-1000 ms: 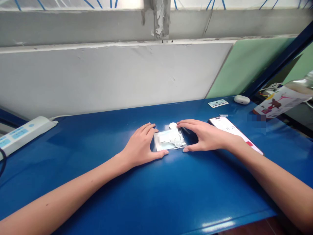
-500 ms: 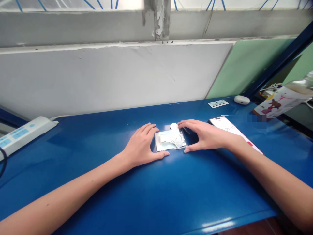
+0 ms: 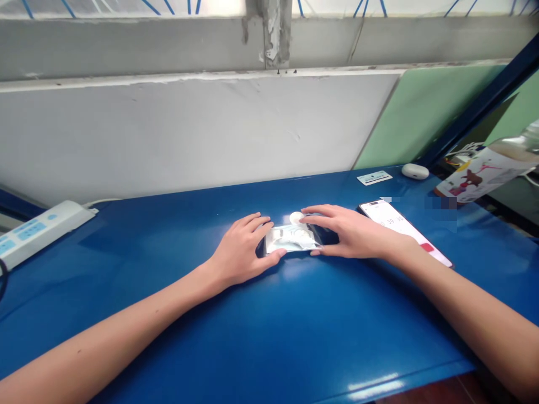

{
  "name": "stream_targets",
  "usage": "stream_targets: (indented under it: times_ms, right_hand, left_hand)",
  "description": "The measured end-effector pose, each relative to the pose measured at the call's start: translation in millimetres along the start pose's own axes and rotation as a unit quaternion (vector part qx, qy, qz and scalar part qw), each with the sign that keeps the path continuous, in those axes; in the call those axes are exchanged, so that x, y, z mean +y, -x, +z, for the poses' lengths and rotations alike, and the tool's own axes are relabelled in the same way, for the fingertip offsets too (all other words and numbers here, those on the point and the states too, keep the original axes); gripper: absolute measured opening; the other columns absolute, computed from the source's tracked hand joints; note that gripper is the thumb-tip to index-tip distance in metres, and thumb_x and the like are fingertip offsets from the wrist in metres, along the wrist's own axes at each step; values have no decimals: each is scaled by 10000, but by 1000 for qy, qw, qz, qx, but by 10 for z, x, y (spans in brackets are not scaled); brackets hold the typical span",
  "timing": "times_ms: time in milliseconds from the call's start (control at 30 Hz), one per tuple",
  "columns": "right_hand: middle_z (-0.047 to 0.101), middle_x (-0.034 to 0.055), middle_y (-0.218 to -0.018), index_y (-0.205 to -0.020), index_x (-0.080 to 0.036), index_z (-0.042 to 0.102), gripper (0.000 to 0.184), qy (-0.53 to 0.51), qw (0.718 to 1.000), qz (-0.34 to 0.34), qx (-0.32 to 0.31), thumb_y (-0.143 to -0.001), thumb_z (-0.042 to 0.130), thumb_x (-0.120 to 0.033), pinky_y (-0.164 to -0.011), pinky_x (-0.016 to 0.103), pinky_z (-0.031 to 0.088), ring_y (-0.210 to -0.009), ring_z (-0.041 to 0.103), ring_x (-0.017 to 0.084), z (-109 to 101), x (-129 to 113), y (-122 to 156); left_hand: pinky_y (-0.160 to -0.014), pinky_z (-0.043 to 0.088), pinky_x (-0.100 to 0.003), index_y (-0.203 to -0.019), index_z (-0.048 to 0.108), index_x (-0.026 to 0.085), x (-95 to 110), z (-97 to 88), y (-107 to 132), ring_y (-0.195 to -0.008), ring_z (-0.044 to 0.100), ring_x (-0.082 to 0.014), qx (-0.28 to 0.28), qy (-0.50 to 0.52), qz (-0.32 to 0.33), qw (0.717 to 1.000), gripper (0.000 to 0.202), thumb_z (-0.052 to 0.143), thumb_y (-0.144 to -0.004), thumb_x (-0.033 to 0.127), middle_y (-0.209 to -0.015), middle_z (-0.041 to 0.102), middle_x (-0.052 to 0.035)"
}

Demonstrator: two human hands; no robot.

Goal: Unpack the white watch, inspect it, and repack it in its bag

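A small clear plastic bag (image 3: 292, 238) with white parts inside sits near the middle of the blue table (image 3: 269, 314). My left hand (image 3: 241, 249) grips the bag's left edge, thumb under the near side and fingers over the far side. My right hand (image 3: 351, 233) grips its right edge in the same way. The near edge of the bag is tilted up off the table. A small white round disc (image 3: 296, 216) lies just behind the bag, by my right fingertips.
A smartphone (image 3: 406, 230) with a lit screen lies right of my right hand. Farther back are a white card (image 3: 374, 178) and a white earbud case (image 3: 415, 170). A power strip (image 3: 40, 230) rests at the left edge; a printed bottle (image 3: 488, 171) lies at the right.
Both thumbs have moved in under the bag's near edge, and that edge has lifted, so the bag looks flatter and narrower than before. My arms have hardly shifted.
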State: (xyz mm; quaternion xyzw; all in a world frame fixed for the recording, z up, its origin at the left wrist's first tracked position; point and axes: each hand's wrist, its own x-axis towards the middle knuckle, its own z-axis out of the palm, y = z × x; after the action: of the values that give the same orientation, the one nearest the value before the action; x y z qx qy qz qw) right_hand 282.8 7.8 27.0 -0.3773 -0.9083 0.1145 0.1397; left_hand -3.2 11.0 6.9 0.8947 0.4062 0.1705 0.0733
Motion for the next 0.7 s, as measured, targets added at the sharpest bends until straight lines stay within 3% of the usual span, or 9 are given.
stream_targets:
  times_ms: [167, 367, 567, 700]
  right_hand:
    - [711, 101, -1232, -1204, -255, 709, 307, -4, 996, -52, 76, -961, 558, -366, -943, 443, 521, -1085, 670, 281, -8, -57, -37]
    - [762, 85, -1082, -1144, -217, 693, 264, -54, 990, 16, 128, -967, 533, -331, -849, 381, 558, -952, 719, 250, 3, -86, -34]
    - [768, 50, -980, -1223, -241, 623, 306, -136, 983, 80, 96, -959, 531, -367, -769, 347, 573, -859, 728, 226, -7, -76, -41]
    - [742, 72, -1115, -1257, -243, 613, 349, -154, 984, 79, 49, -980, 489, -414, -819, 389, 576, -932, 713, 245, -2, -62, -55]
  left_hand:
    - [-1088, 419, -550, -1242, 643, 150, -13, -6, -2, -1319, 519, -356, 2, 9, 13, 1000, 500, 453, -959, 515, -1345, 633, -153]
    - [-1071, 450, -501, -1311, 551, 121, -14, 34, 12, -1268, 570, -336, 40, 29, 5, 999, 508, 517, -946, 473, -1326, 636, -168]
    - [-1015, 509, -453, -1558, 148, 202, -3, 31, 27, -1235, 599, -296, 55, 99, -7, 994, 846, 631, -883, 365, -1384, 573, -154]
    - [-1053, 482, -468, -1491, 301, 208, 11, 8, 23, -1301, 533, -310, 36, 91, 31, 995, 748, 670, -859, 362, -1425, 521, -159]
